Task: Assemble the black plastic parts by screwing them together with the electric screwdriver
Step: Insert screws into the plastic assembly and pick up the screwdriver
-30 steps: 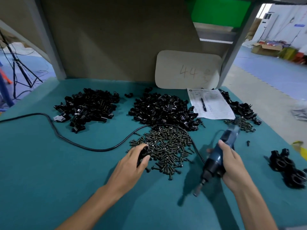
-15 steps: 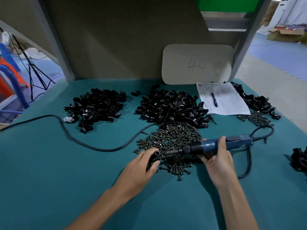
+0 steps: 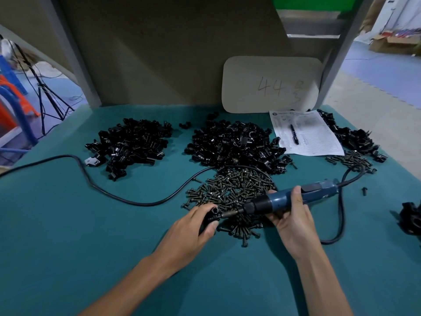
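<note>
My left hand (image 3: 191,229) grips a small black plastic part (image 3: 213,214) just left of the screw pile (image 3: 230,192). My right hand (image 3: 291,215) holds the blue electric screwdriver (image 3: 296,198) lying almost level, its bit tip touching the part from the right. Two heaps of black plastic parts lie beyond, a left heap (image 3: 129,144) and a middle heap (image 3: 234,144). The part is mostly hidden by my fingers.
The screwdriver's black cord (image 3: 102,190) loops across the green table (image 3: 68,247). A paper sheet with a pen (image 3: 305,133) lies back right, with more black parts (image 3: 350,135) and screws (image 3: 348,159) beside it. Assembled black pieces (image 3: 411,220) sit at the right edge. A numbered board (image 3: 271,85) leans on the back wall.
My right hand swung the screwdriver from pointing down at the table to lying level with its bit against the part in my left hand. My left hand stayed by the screws.
</note>
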